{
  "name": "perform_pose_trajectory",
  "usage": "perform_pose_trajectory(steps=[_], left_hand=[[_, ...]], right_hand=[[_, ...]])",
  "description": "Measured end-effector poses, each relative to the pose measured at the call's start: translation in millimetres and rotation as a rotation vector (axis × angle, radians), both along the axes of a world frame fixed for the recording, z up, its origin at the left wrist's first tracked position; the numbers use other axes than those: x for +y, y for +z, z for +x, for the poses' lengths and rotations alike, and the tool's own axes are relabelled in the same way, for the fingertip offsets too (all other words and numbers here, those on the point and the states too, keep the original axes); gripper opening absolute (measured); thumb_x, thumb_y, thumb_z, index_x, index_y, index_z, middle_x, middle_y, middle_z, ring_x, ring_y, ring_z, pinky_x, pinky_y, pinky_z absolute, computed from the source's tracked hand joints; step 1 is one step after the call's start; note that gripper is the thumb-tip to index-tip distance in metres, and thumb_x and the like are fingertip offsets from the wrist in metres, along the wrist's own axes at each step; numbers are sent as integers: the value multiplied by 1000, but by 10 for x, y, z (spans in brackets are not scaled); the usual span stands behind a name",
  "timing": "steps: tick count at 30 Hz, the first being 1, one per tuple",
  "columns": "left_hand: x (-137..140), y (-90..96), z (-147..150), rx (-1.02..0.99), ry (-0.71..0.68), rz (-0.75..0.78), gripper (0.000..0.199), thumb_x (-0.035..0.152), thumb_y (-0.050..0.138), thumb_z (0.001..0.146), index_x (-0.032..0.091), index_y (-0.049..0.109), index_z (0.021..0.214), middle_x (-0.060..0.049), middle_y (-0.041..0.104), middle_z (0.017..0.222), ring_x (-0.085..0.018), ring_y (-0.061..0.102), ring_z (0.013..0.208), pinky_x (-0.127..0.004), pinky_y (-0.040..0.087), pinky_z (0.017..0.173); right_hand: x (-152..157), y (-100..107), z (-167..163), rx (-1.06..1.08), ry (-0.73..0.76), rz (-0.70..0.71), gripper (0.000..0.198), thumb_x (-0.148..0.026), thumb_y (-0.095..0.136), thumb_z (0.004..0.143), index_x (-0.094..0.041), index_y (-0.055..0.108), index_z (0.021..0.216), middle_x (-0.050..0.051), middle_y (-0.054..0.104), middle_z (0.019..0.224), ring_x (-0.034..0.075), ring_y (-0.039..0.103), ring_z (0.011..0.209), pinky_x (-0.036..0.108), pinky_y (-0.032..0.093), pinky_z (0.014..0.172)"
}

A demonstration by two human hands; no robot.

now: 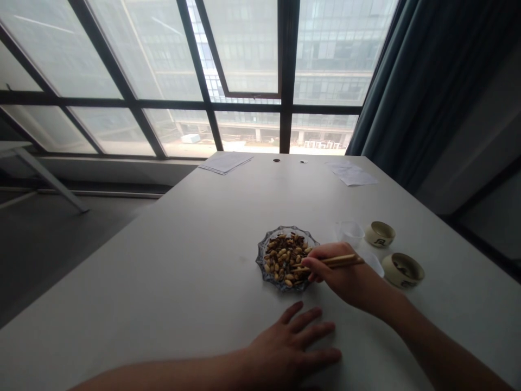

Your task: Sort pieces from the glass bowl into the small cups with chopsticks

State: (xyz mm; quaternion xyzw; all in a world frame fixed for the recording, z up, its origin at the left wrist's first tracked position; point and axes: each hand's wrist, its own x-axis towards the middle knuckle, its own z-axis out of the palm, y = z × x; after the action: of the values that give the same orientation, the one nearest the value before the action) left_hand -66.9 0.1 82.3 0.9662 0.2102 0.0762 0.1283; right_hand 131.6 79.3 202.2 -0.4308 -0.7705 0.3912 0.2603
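Note:
My right hand (336, 269) is closed around a pair of wooden chopsticks (342, 261). Their tips reach into a scalloped clear glass dish (263, 274), among a mix of pale nuts (280, 252) and dark seeds. Whether the tips pinch a nut is too small to tell. My left hand (295, 342) lies on the table with its fingers spread, on the near side of the dish and apart from it.
Two cream cups with dark marks, a far cup (380, 234) and a near cup (407, 271), stand right of my right hand. Beside them are a clear plastic cup (350, 233) and a white dish (375, 263). Papers (225, 162) lie at the far table edge, before windows.

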Motion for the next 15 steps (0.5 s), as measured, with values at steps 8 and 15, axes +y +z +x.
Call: perform_pose_trajectory(steps=[8, 15], left_hand=[[-6, 1, 0, -3, -2, -8, 61, 47, 63, 101, 28, 44, 156, -8, 34, 169, -37, 33, 153, -60, 25, 125], [-3, -3, -2, 9, -8, -15, 60, 48, 59, 103, 28, 43, 157, -8, 32, 170, -38, 31, 154, -62, 26, 124]], right_hand=[[-17, -1, -27, -2, 0, 15, 36, -39, 61, 101, -16, 77, 80, 5, 77, 71, 19, 71, 67, 25, 49, 60], [-24, -30, -28, -5, -8, 56, 42, -42, 57, 103, -16, 72, 73, 5, 76, 70, 17, 68, 64, 25, 47, 59]])
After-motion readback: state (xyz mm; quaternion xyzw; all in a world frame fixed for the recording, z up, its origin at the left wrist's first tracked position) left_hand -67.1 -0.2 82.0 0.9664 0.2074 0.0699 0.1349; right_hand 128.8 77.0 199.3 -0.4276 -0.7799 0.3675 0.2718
